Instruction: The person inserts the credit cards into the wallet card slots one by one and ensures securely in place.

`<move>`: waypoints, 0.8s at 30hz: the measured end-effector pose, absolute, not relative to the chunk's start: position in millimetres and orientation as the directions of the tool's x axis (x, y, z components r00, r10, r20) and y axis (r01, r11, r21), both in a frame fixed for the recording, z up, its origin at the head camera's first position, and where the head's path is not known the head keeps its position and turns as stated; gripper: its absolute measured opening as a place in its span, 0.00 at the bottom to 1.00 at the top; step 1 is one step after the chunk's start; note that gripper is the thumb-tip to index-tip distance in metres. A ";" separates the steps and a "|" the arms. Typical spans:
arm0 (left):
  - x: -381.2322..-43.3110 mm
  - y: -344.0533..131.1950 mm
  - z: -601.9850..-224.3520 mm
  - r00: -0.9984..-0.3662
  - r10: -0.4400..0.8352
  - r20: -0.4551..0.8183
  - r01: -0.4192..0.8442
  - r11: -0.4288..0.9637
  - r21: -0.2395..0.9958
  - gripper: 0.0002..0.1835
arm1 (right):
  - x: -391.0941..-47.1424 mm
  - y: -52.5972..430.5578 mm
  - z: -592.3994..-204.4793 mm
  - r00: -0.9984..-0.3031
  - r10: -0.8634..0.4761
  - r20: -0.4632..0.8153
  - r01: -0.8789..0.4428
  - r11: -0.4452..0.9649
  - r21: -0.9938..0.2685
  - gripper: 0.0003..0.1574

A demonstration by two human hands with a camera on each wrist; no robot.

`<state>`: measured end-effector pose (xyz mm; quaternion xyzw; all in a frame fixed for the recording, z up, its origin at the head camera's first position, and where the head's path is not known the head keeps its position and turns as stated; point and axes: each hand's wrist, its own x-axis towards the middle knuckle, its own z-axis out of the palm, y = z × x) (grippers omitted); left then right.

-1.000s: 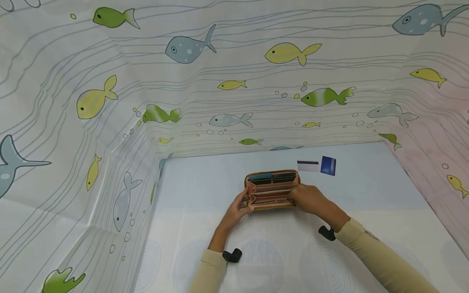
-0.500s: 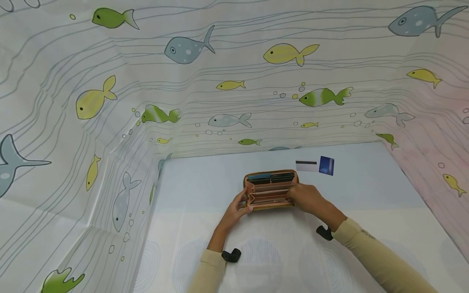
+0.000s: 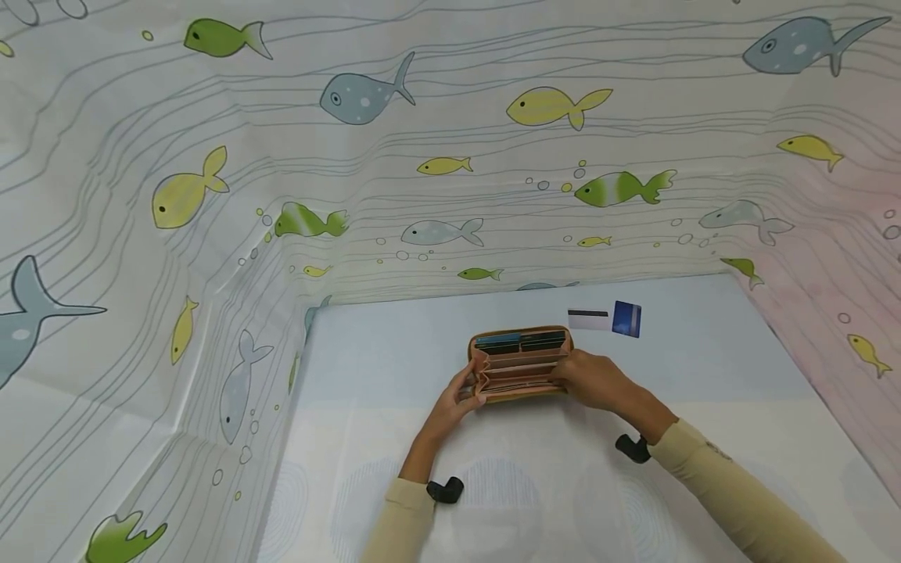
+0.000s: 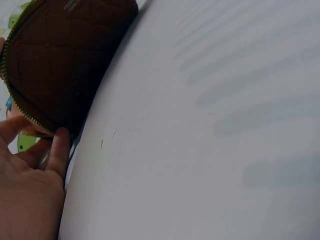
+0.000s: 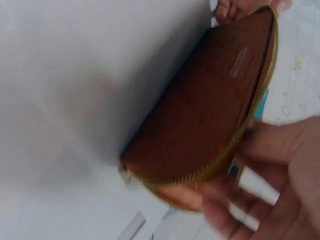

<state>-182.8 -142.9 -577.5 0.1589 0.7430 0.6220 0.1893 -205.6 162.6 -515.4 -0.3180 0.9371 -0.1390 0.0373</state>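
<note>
A brown quilted zip-around wallet (image 3: 522,393) stands unzipped on the table, its pink pleated compartments facing up. Dark and teal cards (image 3: 500,339) sit in slots along its far inner side. At the left end my left hand (image 3: 450,408) grips the wallet, thumb at the near side. My right hand (image 3: 594,379) is at the right end, its fingers curled over the edge into the compartments. In the right wrist view the thumb (image 5: 272,142) lies on the gold zip edge, while the other fingers are partly hidden by the wallet.
Behind the wallet to the right lie a white card (image 3: 587,319) with a black stripe and a blue card (image 3: 626,319). A fish-printed sheet (image 3: 380,180) rises behind and at both sides of the pale table (image 3: 394,352).
My right wrist has shifted slightly to the right, its fingers still at the wallet's right end. My left hand, the wallet and the loose cards stay in place.
</note>
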 end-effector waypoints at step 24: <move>-189.7 -144.2 -612.2 -0.899 0.431 -0.072 0.000 0.164 0.986 0.39 | -246.3 262.3 -526.6 -0.957 -0.284 -0.053 -0.235 0.871 -0.432 0.26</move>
